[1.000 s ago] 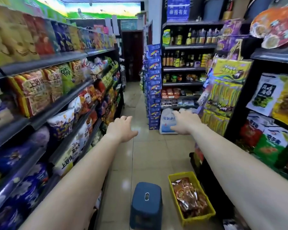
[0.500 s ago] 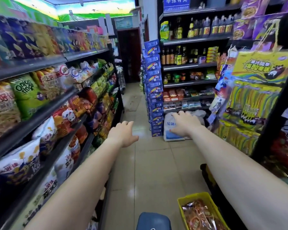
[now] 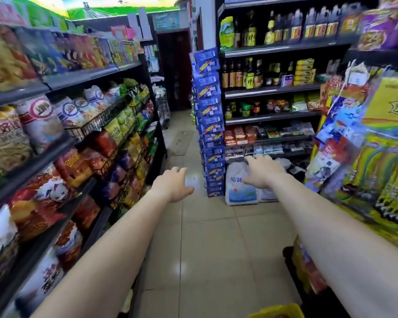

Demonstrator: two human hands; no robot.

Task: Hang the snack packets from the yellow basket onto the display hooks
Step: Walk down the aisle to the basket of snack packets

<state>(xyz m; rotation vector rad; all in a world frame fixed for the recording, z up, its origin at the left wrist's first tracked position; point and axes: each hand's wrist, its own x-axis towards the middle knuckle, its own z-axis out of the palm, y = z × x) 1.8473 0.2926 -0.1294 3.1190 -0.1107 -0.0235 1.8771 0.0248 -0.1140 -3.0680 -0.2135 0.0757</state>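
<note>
Only the top rim of the yellow basket (image 3: 277, 311) shows at the bottom edge, right of centre, with a sliver of reddish packets inside. My left hand (image 3: 172, 183) is stretched out over the aisle floor, fingers relaxed, holding nothing. My right hand (image 3: 261, 169) reaches forward at the same height, fingers spread, empty. Hanging packets (image 3: 375, 157) in yellow, green and blue fill the display on the right, beside my right forearm. The hooks themselves are hidden behind the packets.
Dark shelves of snack bags (image 3: 62, 143) line the left side. A tall stack of blue boxes (image 3: 210, 125) and a white sack (image 3: 239, 187) stand ahead at a shelf end with bottles. A tiled aisle floor (image 3: 202, 237) runs between.
The view has tilted up and shifted: the basket slid almost out of frame at the bottom and the blue stool is gone from view. Both hands stay outstretched and empty.
</note>
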